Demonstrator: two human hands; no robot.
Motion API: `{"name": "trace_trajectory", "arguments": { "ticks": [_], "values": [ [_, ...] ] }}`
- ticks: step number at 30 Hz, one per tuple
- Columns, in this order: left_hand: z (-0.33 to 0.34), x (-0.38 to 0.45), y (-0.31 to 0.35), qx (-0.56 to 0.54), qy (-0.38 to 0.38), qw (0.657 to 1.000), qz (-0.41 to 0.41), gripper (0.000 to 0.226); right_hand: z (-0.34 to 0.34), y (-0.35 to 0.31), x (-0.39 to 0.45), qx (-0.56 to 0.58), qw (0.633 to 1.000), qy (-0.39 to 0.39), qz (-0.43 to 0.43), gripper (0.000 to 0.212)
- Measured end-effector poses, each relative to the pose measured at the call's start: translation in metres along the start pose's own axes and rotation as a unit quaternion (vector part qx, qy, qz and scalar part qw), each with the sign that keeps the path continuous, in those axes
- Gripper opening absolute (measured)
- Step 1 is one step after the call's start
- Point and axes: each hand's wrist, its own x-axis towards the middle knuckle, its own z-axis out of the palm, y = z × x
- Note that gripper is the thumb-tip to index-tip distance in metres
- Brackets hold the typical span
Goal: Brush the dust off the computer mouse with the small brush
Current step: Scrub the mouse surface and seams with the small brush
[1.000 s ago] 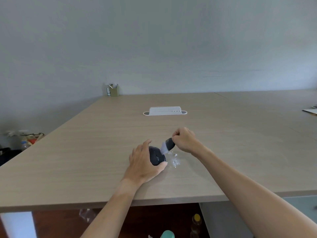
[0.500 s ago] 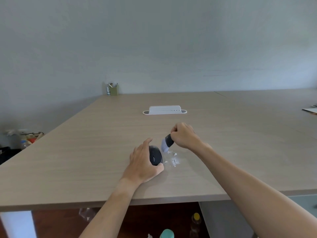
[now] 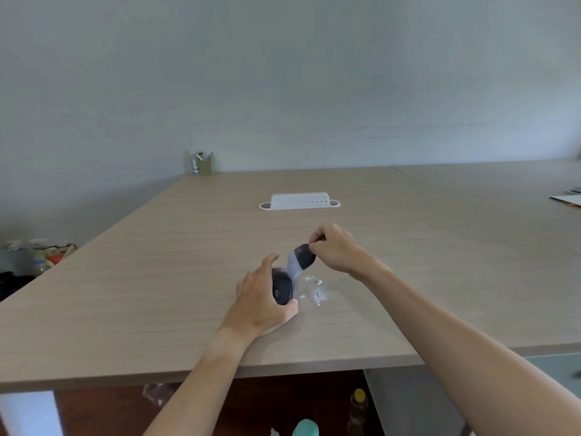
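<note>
Head view: left hand (image 3: 262,298) grips the mouse (image 3: 282,289), right hand (image 3: 334,248) pinches the brush (image 3: 300,259); a hard swipe could fling the dust (image 3: 316,292) beside the mouse back on.

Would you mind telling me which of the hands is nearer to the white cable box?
Right. The right hand lies just short of the white cable box; the left hand sits farther back, gripping the mouse.
</note>
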Motion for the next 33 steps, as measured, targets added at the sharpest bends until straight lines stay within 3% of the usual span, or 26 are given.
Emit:
{"name": "trace_trajectory", "arguments": {
  "ticks": [3,5,11,13,15,17,19,21,25,31,33],
  "values": [
    [0.003,0.002,-0.003,0.022,0.021,0.999,0.011,0.083,0.004,-0.003,-0.005,0.093,0.991,-0.091,-0.001,0.021],
    [0.005,0.002,-0.003,0.037,0.021,0.999,0.003,0.089,0.010,0.000,-0.006,0.079,0.990,-0.113,-0.003,0.022],
    [0.003,0.002,-0.001,0.032,-0.003,0.999,-0.011,0.089,0.008,0.006,0.003,-0.035,0.999,0.014,-0.020,0.019],
    [0.002,0.003,-0.001,0.030,-0.002,0.999,-0.014,0.086,0.003,-0.002,0.002,0.007,1.000,0.003,-0.019,0.020],
    [0.003,0.003,-0.002,0.030,0.015,0.999,-0.005,0.081,0.001,-0.009,-0.003,0.071,0.995,-0.062,-0.012,0.021],
    [0.004,0.002,-0.003,0.026,0.015,1.000,-0.002,0.083,0.005,-0.013,-0.008,0.062,0.991,-0.119,-0.003,0.018],
    [0.005,0.002,-0.004,0.017,0.012,1.000,-0.005,0.086,0.010,-0.011,-0.008,-0.005,0.994,-0.106,-0.009,0.018],
    [0.005,0.002,-0.003,0.010,0.010,1.000,-0.005,0.086,0.011,-0.006,-0.006,-0.043,0.998,-0.046,-0.007,0.023],
    [0.003,0.002,-0.003,0.000,0.002,1.000,0.000,0.086,0.005,-0.005,-0.004,-0.013,0.999,0.034,0.007,0.021],
    [0.004,0.001,-0.004,-0.003,0.029,1.000,0.006,0.079,0.012,-0.010,-0.008,0.029,0.996,-0.080,-0.012,0.020],
    [0.004,0.001,-0.003,-0.009,0.023,1.000,-0.004,0.081,0.014,-0.005,-0.007,-0.016,0.998,-0.059,-0.021,0.018]
  ]
}}
